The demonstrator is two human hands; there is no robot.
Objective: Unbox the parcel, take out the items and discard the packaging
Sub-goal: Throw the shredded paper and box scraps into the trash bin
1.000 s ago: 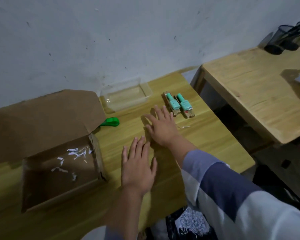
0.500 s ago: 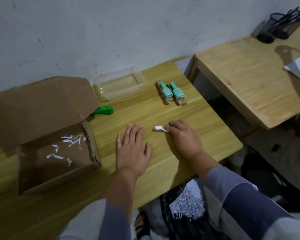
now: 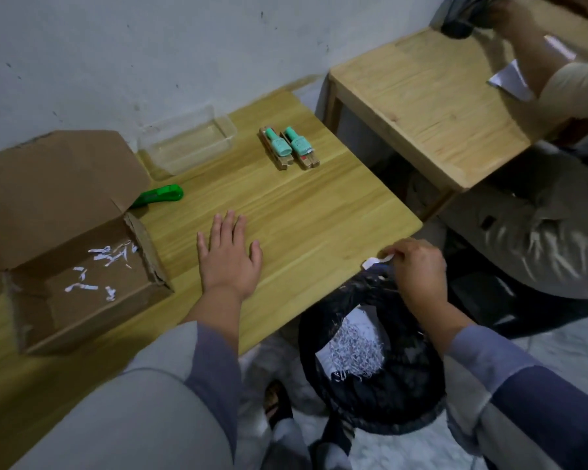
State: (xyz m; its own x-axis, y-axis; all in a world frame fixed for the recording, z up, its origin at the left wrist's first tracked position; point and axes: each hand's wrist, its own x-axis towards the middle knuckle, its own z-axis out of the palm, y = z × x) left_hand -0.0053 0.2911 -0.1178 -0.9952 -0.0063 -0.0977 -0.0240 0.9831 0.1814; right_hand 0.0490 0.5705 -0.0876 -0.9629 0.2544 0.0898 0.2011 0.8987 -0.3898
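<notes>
Head view. My left hand [image 3: 230,257] lies flat on the table [image 3: 313,215], palm down, fingers spread, holding nothing. My right hand [image 3: 416,269] is past the table's near right corner, fingertips pinched on one small white paper scrap [image 3: 377,261], above the bin [image 3: 370,354].

Table: pale wood planks, smooth, grain running lengthwise. Box [image 3: 78,266]: brown corrugated cardboard, open, one large flap standing up at the back; it sits at the table's left, just beside my left hand. Edges rough and torn. Inside, a thin scatter of white paper shreds [image 3: 95,269] on the bare floor; too small to count.

Two bottles [image 3: 289,147], mint-green caps, lying side by side and touching, toward the far edge. One clear plastic tray [image 3: 187,140], rectangular, by the wall. One green cutter [image 3: 160,195], partly under the box flap.

Bin: black bag lining, round mouth, a heap of shredded white paper inside.

One second wood table [image 3: 421,100] to the right, well apart.
</notes>
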